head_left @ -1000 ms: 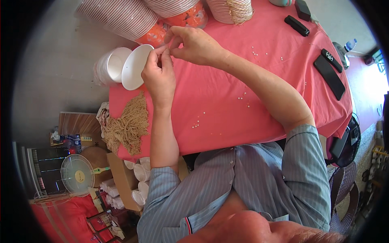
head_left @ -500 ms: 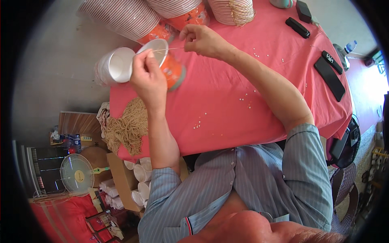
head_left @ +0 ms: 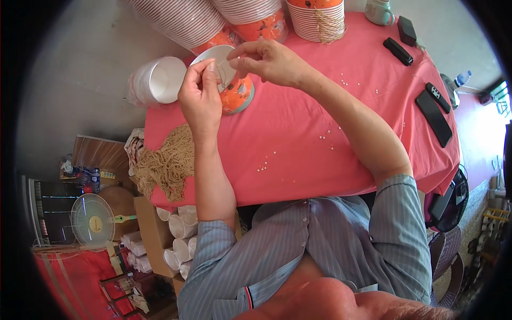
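Note:
My left hand (head_left: 201, 98) pinches a thin tan string (head_left: 223, 65) between thumb and forefinger. Close to its right, my right hand (head_left: 272, 61) has its thumb and forefinger curled at the same string, their tips nearly together. Behind the fingers stands an orange patterned paper bucket (head_left: 237, 98) with a white inside, partly hidden by my hands. Left of it, white paper buckets (head_left: 166, 80) lie nested in clear plastic with the open mouth toward me. A heap of tan strings (head_left: 169, 162) hangs over the table's left edge beside my left forearm.
Tall stacks of buckets (head_left: 178, 21) line the far edge; one stack (head_left: 314, 21) has strings draped on it. Small white beads (head_left: 262, 169) are scattered over the pink tablecloth (head_left: 298, 128). A phone (head_left: 433, 117), a remote (head_left: 437, 97) and a mug (head_left: 378, 12) stand or lie right.
The string was stretched straight between my hands; now it is slack and looped. My right hand has come left, closer to my left hand. The view has shifted slightly.

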A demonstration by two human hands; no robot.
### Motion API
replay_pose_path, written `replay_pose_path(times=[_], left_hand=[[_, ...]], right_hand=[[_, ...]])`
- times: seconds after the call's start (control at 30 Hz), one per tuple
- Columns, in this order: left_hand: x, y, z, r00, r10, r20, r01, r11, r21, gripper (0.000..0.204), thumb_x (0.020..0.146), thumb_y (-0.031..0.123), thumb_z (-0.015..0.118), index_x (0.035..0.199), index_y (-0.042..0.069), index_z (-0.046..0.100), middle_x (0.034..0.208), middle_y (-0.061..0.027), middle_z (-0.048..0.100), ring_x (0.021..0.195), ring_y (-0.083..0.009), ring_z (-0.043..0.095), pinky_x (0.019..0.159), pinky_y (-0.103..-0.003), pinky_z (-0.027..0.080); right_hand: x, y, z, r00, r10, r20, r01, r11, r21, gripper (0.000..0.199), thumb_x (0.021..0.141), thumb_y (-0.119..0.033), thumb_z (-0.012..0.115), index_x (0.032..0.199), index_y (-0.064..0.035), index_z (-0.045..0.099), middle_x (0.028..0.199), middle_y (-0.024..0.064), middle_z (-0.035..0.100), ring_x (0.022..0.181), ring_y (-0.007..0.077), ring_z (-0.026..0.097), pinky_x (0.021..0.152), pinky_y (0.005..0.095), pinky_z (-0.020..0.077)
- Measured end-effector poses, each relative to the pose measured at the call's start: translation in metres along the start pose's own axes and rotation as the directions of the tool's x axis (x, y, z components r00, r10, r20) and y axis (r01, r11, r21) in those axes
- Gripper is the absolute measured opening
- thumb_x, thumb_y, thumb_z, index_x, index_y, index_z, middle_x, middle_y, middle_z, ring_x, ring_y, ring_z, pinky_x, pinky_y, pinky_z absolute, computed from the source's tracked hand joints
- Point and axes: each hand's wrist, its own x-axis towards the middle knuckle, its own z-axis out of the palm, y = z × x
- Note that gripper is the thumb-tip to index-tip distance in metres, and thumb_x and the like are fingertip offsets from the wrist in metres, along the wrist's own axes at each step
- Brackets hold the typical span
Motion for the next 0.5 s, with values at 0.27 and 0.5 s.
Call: replay_pose_path(times=[0.27,0.5], left_hand=[[0.007,-0.015,-0.015,0.999,0.024,0.033,-0.024,1.0,-0.006,0.017,0.11,0.013,0.068,0.113,-0.002,0.075,0.096,-0.0035,0.074,0.084,-0.01,0.067,0.076,-0.027,0.055],[0.006,-0.004,-0.012,0.965,0.215,0.147,-0.209,0.976,-0.059,0.019,0.107,0.014,0.071,0.118,0.0,0.077,0.116,-0.0074,0.077,0.106,-0.0145,0.07,0.086,-0.029,0.054]], right_hand=[[-0.009,-0.03,-0.039,0.938,0.019,0.347,0.03,0.99,-0.135,0.019,0.102,-0.02,0.075,0.112,-0.0045,0.081,0.075,-0.0006,0.071,0.066,0.0065,0.065,0.061,0.0268,0.0497],[-0.024,-0.07,-0.054,0.988,-0.076,0.137,0.074,0.997,0.02,0.025,0.111,-0.029,0.071,0.112,-0.0057,0.081,0.071,-0.0027,0.068,0.059,0.0017,0.059,0.051,0.0202,0.043]])
